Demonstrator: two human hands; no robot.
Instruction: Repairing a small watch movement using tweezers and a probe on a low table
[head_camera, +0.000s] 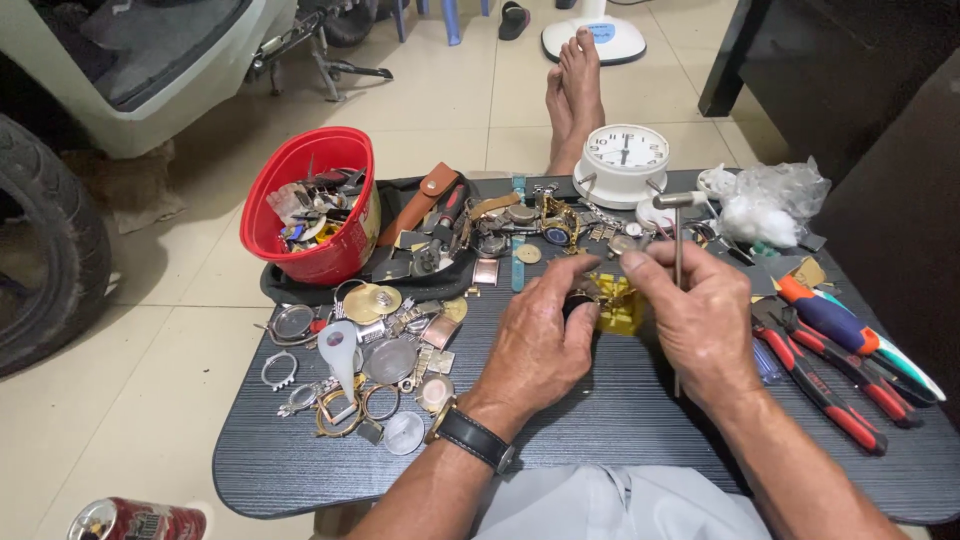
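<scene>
Two hands meet over the middle of a dark, wood-grain table (300, 470). The left hand (540, 345) lies knuckles up, a wristwatch (470, 437) strapped on its wrist, its fingers curled closed around a small dark watch part (577, 300) that it presses against a yellow holder block (618, 305). The right hand (700, 320) sits just beside it, thumb and fingers pinched shut on the thin shaft of a small hammer (678, 235), which stands upright with its metal head above the knuckles and its shaft end showing below the palm. The block stands between the two hands, near the table's centre. Open tabletop lies only in front of the wrists, toward the near edge; the left side is crowded with loose watch cases, rings and glass discs (375, 360) that reach close to the left edge. One red bucket (320, 205) full of parts stands at the far left corner, one white alarm clock (622, 163) at the far edge, one crumpled plastic bag (765, 205) to its right. Two red-handled pliers (830, 385) and one blue-and-orange handled tool (850, 330) lie by the right edge. One drink can (135, 520) rests on the tiled floor off the near left corner.
</scene>
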